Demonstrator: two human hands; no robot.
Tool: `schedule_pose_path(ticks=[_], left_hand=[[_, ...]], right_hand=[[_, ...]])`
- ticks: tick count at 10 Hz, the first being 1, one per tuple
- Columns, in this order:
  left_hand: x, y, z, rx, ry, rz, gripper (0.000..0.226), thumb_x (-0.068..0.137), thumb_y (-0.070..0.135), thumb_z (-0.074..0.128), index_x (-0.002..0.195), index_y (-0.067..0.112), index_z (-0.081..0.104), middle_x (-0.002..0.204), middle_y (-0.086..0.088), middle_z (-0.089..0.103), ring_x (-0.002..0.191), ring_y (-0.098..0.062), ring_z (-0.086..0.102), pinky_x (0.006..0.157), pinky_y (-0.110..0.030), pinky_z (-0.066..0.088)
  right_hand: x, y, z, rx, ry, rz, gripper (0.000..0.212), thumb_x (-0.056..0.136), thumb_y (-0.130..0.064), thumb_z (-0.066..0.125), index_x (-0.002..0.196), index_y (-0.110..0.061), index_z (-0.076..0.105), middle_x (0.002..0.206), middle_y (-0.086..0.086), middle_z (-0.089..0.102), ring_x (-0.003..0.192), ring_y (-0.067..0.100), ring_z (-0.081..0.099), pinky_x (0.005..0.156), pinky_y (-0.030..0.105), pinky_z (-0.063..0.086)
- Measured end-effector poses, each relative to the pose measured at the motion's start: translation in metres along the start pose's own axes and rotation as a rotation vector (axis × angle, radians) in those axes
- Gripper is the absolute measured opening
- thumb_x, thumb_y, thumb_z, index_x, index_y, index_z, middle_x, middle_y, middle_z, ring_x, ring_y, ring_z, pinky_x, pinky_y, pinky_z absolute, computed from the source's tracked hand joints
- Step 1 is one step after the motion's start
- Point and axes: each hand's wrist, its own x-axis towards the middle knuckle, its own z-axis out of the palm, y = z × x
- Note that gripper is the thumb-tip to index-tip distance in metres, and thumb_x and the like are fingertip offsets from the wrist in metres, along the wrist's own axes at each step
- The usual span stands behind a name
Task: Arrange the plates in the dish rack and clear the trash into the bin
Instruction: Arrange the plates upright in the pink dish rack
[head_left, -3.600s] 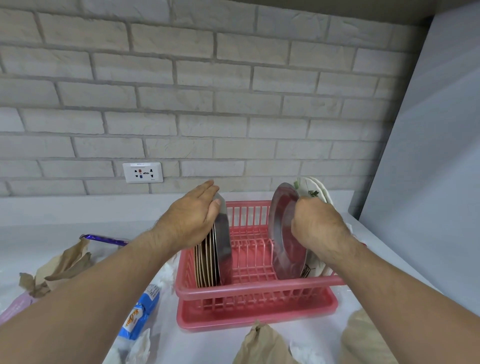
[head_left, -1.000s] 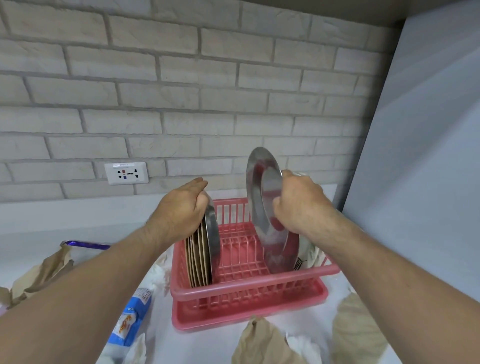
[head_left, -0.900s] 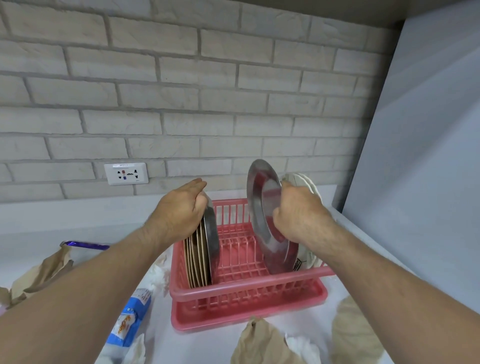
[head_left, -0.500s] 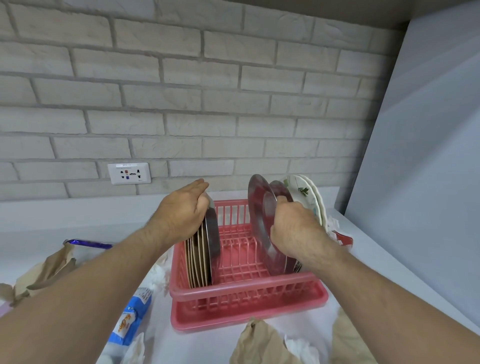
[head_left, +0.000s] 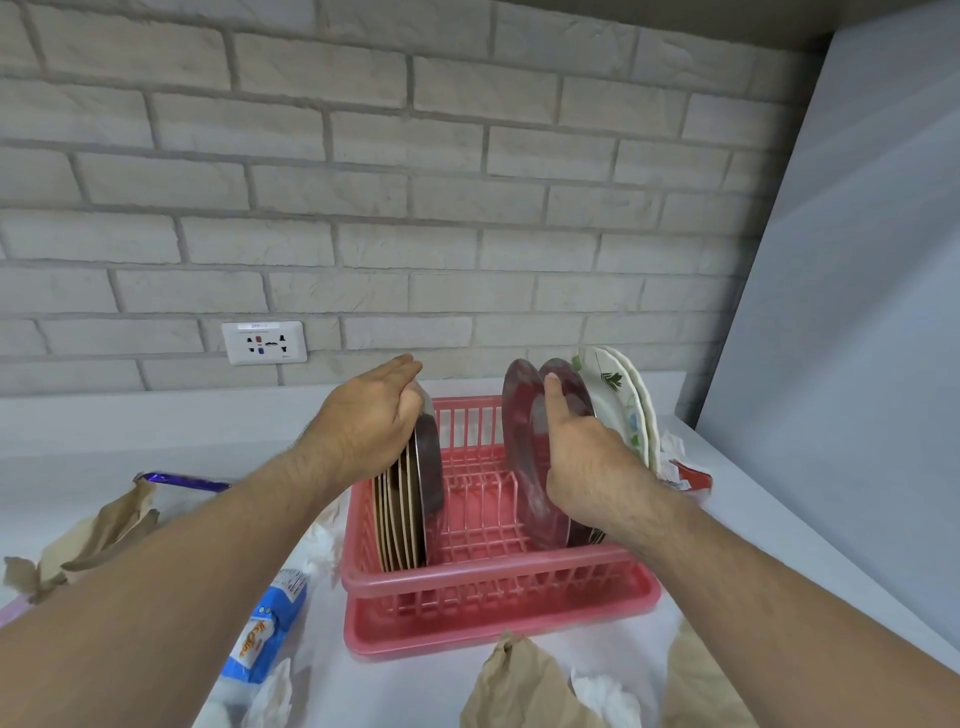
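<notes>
Our left hand (head_left: 371, 431) curls over the left plate stack (head_left: 405, 514); right hand (head_left: 587, 478) pinches the rear steel plate (head_left: 574, 395), upright in the pink rack (head_left: 488, 577).

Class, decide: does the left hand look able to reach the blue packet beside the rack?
Likely yes, nothing covers the blue packet, but the left hand must first release the plate stack it steadies.
</notes>
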Motion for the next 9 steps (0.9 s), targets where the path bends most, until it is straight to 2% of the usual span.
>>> schedule_pose_path(ticks=[1, 2, 3, 4, 5, 6, 7, 8, 9], left_hand=[[0.000, 0.000, 0.001, 0.002, -0.001, 0.001, 0.048, 0.101, 0.025, 0.027, 0.148, 0.016, 0.034, 0.156, 0.001, 0.030, 0.143, -0.009, 0.024, 0.111, -0.016, 0.011], [0.001, 0.000, 0.000, 0.004, -0.004, 0.004, 0.049, 0.101, 0.025, 0.027, 0.148, 0.015, 0.034, 0.156, 0.000, 0.030, 0.144, -0.010, 0.023, 0.112, -0.016, 0.011], [0.000, 0.000, 0.000, 0.008, -0.004, 0.002, 0.049, 0.101, 0.025, 0.027, 0.148, 0.015, 0.034, 0.156, 0.000, 0.030, 0.144, -0.010, 0.023, 0.112, -0.017, 0.011], [0.000, 0.001, -0.001, 0.013, -0.012, 0.002, 0.049, 0.101, 0.024, 0.026, 0.149, 0.015, 0.033, 0.156, 0.000, 0.029, 0.144, -0.010, 0.023, 0.112, -0.017, 0.011], [0.000, 0.002, -0.002, 0.010, -0.014, -0.001, 0.049, 0.101, 0.024, 0.026, 0.149, 0.015, 0.033, 0.157, 0.000, 0.028, 0.144, -0.010, 0.022, 0.112, -0.016, 0.010], [0.000, 0.001, -0.002, 0.010, -0.018, -0.003, 0.049, 0.101, 0.025, 0.026, 0.149, 0.015, 0.033, 0.157, 0.000, 0.028, 0.144, -0.010, 0.022, 0.113, -0.017, 0.011], [0.000, 0.001, -0.002, 0.019, -0.018, 0.001, 0.049, 0.101, 0.025, 0.026, 0.149, 0.015, 0.033, 0.157, 0.000, 0.028, 0.144, -0.010, 0.022, 0.112, -0.017, 0.010], [-0.001, 0.001, -0.002, 0.025, -0.015, 0.005, 0.048, 0.102, 0.024, 0.026, 0.149, 0.015, 0.033, 0.157, -0.001, 0.028, 0.144, -0.010, 0.022, 0.110, -0.014, 0.009], [0.000, 0.001, -0.002, 0.028, -0.008, 0.008, 0.048, 0.102, 0.023, 0.026, 0.148, 0.014, 0.033, 0.156, -0.001, 0.028, 0.144, -0.010, 0.022, 0.109, -0.013, 0.009]], right_hand=[[0.003, 0.002, 0.001, -0.099, 0.013, -0.010, 0.098, 0.088, 0.001, 0.055, 0.151, -0.004, -0.021, 0.141, 0.015, 0.049, 0.071, 0.016, 0.058, 0.053, 0.027, 0.046], [0.003, 0.003, -0.002, -0.087, 0.039, -0.024, 0.095, 0.089, 0.000, 0.056, 0.153, -0.004, -0.014, 0.153, 0.011, 0.035, 0.083, 0.017, 0.059, 0.065, 0.028, 0.051], [0.004, 0.007, 0.000, -0.050, 0.096, -0.069, 0.096, 0.088, 0.000, 0.058, 0.155, -0.011, -0.010, 0.141, 0.008, 0.048, 0.081, 0.016, 0.058, 0.058, 0.023, 0.049], [0.006, 0.011, 0.003, -0.089, 0.111, -0.099, 0.080, 0.087, -0.004, 0.063, 0.152, -0.009, 0.017, 0.148, 0.007, 0.039, 0.108, 0.023, 0.060, 0.076, 0.027, 0.049], [0.008, 0.014, 0.004, -0.236, 0.155, -0.136, 0.077, 0.091, -0.012, 0.064, 0.151, -0.003, 0.017, 0.159, 0.013, 0.017, 0.134, 0.024, 0.045, 0.088, 0.027, 0.049], [0.013, 0.017, 0.008, -0.311, 0.184, -0.190, 0.080, 0.095, -0.010, 0.058, 0.154, -0.004, 0.004, 0.163, 0.012, -0.003, 0.136, 0.024, 0.044, 0.089, 0.029, 0.052], [0.015, 0.018, 0.008, -0.310, 0.181, -0.235, 0.079, 0.095, -0.008, 0.058, 0.155, -0.007, 0.007, 0.164, 0.009, 0.001, 0.131, 0.023, 0.050, 0.091, 0.031, 0.052], [0.014, 0.020, 0.004, -0.323, 0.162, -0.274, 0.078, 0.095, -0.008, 0.058, 0.155, -0.007, 0.007, 0.164, 0.008, 0.004, 0.140, 0.020, 0.038, 0.101, 0.030, 0.046], [0.014, 0.022, 0.000, -0.352, 0.159, -0.313, 0.077, 0.094, -0.005, 0.056, 0.155, -0.007, 0.009, 0.163, 0.008, 0.009, 0.141, 0.018, 0.037, 0.102, 0.030, 0.045]])
